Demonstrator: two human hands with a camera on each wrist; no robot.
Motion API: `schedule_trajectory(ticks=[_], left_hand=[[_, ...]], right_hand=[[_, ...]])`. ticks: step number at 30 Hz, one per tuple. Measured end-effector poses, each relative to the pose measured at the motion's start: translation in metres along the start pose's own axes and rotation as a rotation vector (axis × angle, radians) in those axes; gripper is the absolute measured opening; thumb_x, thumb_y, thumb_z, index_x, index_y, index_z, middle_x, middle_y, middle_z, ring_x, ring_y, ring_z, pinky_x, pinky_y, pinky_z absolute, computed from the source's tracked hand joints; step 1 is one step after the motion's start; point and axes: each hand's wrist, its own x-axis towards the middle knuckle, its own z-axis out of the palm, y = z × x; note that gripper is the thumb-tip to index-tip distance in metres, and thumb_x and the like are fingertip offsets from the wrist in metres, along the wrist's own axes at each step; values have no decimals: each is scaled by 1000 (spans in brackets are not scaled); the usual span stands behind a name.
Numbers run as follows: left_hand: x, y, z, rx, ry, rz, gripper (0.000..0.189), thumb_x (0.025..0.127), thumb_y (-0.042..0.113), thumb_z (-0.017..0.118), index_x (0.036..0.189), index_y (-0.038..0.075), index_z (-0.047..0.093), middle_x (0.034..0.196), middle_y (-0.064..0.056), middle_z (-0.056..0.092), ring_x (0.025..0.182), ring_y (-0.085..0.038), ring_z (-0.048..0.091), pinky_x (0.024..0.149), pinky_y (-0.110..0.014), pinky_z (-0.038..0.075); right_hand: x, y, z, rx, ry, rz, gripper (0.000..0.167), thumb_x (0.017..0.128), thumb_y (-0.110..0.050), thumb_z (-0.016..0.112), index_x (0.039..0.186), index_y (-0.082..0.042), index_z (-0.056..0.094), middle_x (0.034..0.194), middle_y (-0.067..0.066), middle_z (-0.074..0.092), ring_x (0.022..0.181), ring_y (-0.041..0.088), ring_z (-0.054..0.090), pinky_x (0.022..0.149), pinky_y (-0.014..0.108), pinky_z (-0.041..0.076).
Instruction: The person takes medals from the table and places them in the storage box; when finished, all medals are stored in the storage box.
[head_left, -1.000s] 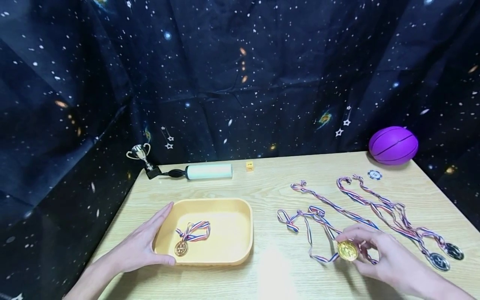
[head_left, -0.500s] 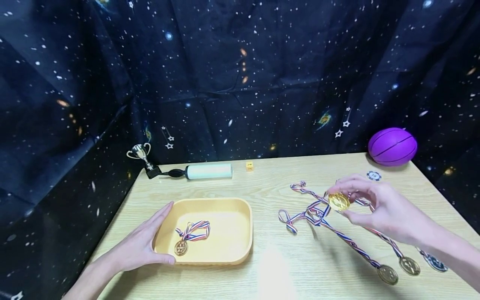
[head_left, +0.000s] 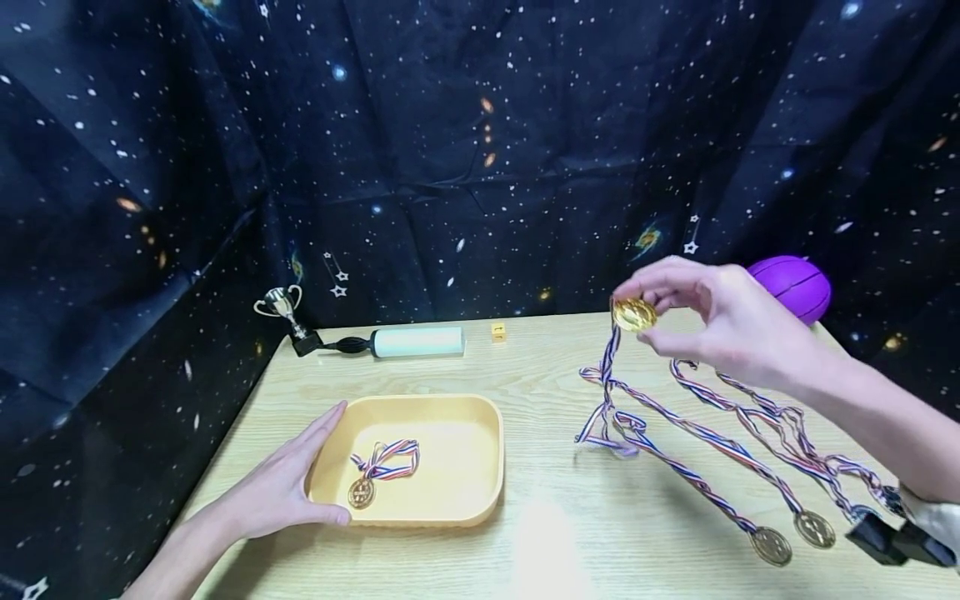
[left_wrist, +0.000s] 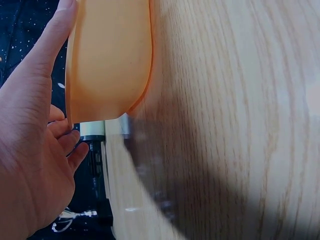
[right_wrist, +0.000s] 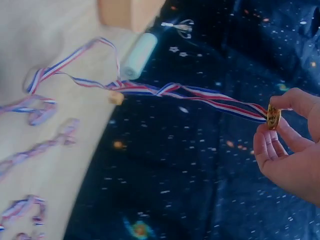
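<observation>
My right hand pinches a gold medal between thumb and fingers, raised above the table. Its red, white and blue ribbon hangs down, with the lower loop just over the tabletop. My left hand grips the left end of a shallow yellow-orange tray, thumb along the near wall and fingers toward the far corner. Inside the tray, at its left, a bronze-coloured medal lies with its ribbon gathered. In the left wrist view the tray's outer wall shows beside the palm.
Several ribboned medals lie at right, including two bronze-toned ones. Along the back stand a small trophy, a pump, a yellow letter cube and a purple ball. A dark starry cloth hangs behind.
My right hand has lifted the gold medal up and leftward from the table, drawing its ribbon off the other ribbons. The left hand and the tray have stayed put.
</observation>
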Motion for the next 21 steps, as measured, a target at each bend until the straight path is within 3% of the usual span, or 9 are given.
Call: schedule_trajectory(ticks=[7, 11, 21], left_hand=[[0, -1, 0, -3, 1, 1, 143, 68, 63, 94, 172, 14, 10, 175, -15, 20, 155, -45, 30, 113, -4, 7], [0, -1, 0, -9, 7, 6, 143, 68, 63, 94, 173, 15, 9, 175, -16, 20, 155, -45, 30, 114, -5, 7], [0, 0, 0, -16, 6, 6, 143, 68, 64, 94, 172, 13, 10, 175, -16, 20, 155, -45, 30, 114, -4, 7]], right_hand=[[40, -32, 0, 51, 2, -12, 43, 88, 9, 79, 126, -12, 76, 122, 2, 73, 103, 20, 67, 97, 18, 52], [61, -46, 7, 78, -11, 0, 41, 89, 8, 77, 127, -11, 76, 119, 2, 74, 103, 20, 68, 96, 23, 52], [103, -75, 30, 224, -21, -66, 38, 88, 6, 76, 125, -4, 77, 113, 10, 76, 100, 25, 70, 92, 25, 56]])
